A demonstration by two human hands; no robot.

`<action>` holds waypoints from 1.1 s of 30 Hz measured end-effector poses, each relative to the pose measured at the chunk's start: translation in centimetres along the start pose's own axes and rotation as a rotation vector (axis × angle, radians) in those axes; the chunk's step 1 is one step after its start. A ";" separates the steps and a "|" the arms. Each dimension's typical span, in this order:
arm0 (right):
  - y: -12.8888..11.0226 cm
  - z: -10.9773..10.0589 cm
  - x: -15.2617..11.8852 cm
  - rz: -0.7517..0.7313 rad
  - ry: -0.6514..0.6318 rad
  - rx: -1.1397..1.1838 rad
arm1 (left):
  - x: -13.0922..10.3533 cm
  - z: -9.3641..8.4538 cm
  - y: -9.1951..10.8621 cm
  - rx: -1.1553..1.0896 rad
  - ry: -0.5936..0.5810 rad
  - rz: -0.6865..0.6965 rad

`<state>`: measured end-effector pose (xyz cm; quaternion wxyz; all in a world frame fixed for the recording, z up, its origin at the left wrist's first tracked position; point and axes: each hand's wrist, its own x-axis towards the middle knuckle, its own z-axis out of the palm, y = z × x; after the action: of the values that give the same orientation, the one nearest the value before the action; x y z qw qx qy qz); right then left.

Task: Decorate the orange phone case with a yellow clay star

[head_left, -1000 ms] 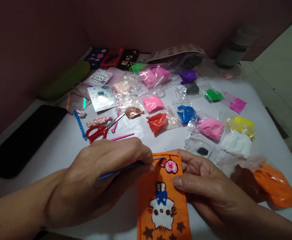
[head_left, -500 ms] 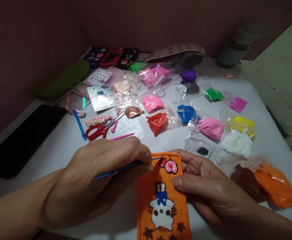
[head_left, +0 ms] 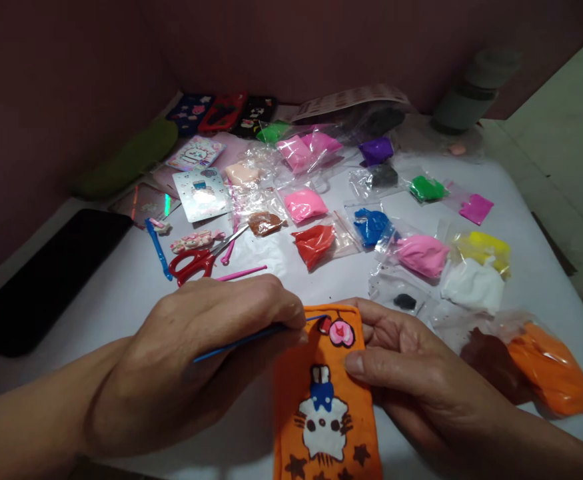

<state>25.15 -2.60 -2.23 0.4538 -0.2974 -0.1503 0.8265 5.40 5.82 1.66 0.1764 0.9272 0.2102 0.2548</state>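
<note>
My left hand point(head_left: 206, 353) pinches a thin blue tool point(head_left: 241, 342), whose tip meets a small red piece point(head_left: 324, 325) near the top edge of an orange clay-covered panel point(head_left: 286, 400). My right hand point(head_left: 416, 373) grips that panel by its right edge, thumb on the face and fingers behind. Beside the red piece is a pink, dark-outlined shape point(head_left: 342, 333). Lower down, a white cat figure point(head_left: 324, 430) with a blue outfit appears upside down, with brown stars around it.
Bagged clay lies across the white table point(head_left: 536, 267), including orange clay point(head_left: 554, 370) at right and red clay point(head_left: 314, 245). Red-handled scissors point(head_left: 194, 263) and a pink tool point(head_left: 242, 273) lie beyond my left hand. A black phone-like slab point(head_left: 51, 280) is left; a bottle point(head_left: 471, 93) stands behind.
The blue tool and my left fingers have shifted very slightly to the right. My right hand and the orange panel look unmoved.
</note>
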 end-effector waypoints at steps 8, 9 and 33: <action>-0.1 -0.1 0.1 0.007 0.009 0.003 | -0.3 -0.3 -0.4 -0.091 -0.033 -0.043; -0.1 -0.1 0.1 0.008 0.009 0.002 | -0.3 -0.3 -0.4 -0.085 -0.031 -0.040; -0.2 0.1 0.0 0.021 0.027 -0.018 | 0.1 -0.4 -0.2 -0.051 -0.038 -0.015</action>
<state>25.26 -2.50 -2.02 0.4442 -0.3141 -0.1484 0.8258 5.22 6.15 1.96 0.2060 0.9255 0.2074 0.2410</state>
